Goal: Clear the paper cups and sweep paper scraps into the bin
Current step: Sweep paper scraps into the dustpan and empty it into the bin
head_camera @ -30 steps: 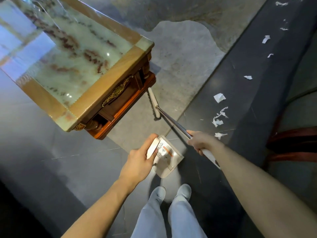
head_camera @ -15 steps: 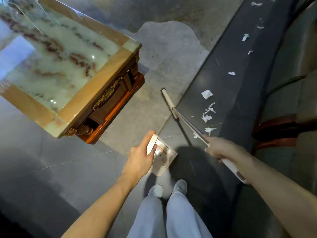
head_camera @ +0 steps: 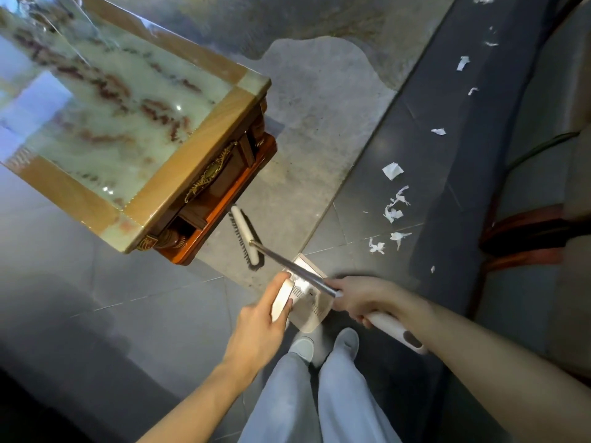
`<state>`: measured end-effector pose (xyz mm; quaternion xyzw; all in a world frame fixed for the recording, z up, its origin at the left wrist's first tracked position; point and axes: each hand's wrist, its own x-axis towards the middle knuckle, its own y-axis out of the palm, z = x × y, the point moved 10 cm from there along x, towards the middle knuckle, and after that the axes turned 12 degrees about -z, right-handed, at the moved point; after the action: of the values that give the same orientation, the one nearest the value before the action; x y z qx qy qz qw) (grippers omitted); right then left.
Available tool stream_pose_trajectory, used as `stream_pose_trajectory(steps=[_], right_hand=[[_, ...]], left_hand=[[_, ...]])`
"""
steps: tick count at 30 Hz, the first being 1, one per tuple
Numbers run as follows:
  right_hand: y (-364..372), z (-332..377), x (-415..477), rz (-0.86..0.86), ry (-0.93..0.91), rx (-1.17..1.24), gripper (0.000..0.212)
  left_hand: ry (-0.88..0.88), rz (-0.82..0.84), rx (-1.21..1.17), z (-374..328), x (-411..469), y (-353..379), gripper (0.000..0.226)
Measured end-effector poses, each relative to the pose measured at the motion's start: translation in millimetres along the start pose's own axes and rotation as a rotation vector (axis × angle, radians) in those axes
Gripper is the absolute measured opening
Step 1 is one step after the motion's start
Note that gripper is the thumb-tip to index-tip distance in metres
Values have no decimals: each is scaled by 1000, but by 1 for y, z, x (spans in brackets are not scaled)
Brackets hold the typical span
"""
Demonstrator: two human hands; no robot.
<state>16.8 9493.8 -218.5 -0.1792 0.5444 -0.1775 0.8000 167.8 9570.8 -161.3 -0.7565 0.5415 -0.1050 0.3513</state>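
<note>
My left hand (head_camera: 262, 327) grips the white handle of a dustpan (head_camera: 305, 302), whose pan hangs just above my shoes. My right hand (head_camera: 364, 297) grips the broom's shaft. Its white brush head (head_camera: 246, 236) lies on the floor beside the table's corner. Several white paper scraps (head_camera: 392, 212) lie scattered on the dark floor strip to the right, stretching away toward the top right. No paper cups or bin are visible.
A marble-topped wooden table (head_camera: 198, 142) fills the upper left, its corner close to the brush head. Dark furniture with a red-brown wooden base (head_camera: 524, 231) stands at the right edge. My shoes (head_camera: 323, 345) are under the dustpan.
The broom has swung left, its brush head moving from near the scraps to beside the table corner. My right hand has drawn in toward the dustpan, while my left hand keeps its grip.
</note>
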Motion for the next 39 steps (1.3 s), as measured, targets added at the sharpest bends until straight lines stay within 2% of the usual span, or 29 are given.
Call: stream_pose_trajectory(steps=[2, 5, 8, 12, 20, 27, 32, 35, 39], right_hand=[[15, 5, 4, 31, 7, -11, 55], [26, -2, 10, 13, 39, -106, 48], [13, -31, 6, -40, 146, -44, 43], [-18, -76, -6, -138, 258, -98, 50], [-39, -116, -38, -275, 377, -262, 65], [-39, -79, -40, -279, 279, -204, 67], [-15, -56, -16, -154, 183, 29, 60], [-5, -79, -15, -120, 189, 24, 58], [-1, -147, -37, -119, 314, 25, 55]], left_hand=[[13, -14, -26, 1, -4, 0, 64], [-18, -45, -97, 6, -4, -2, 54], [-36, -58, -127, 11, -1, -6, 49], [-14, -46, -132, 7, 3, -9, 50], [-11, -65, -196, 0, 13, -11, 50], [17, -19, -160, -8, 14, -6, 48], [16, -42, -146, -12, 24, -2, 55], [34, -44, -131, -18, 26, 5, 52], [46, 19, -91, -29, 23, 25, 45]])
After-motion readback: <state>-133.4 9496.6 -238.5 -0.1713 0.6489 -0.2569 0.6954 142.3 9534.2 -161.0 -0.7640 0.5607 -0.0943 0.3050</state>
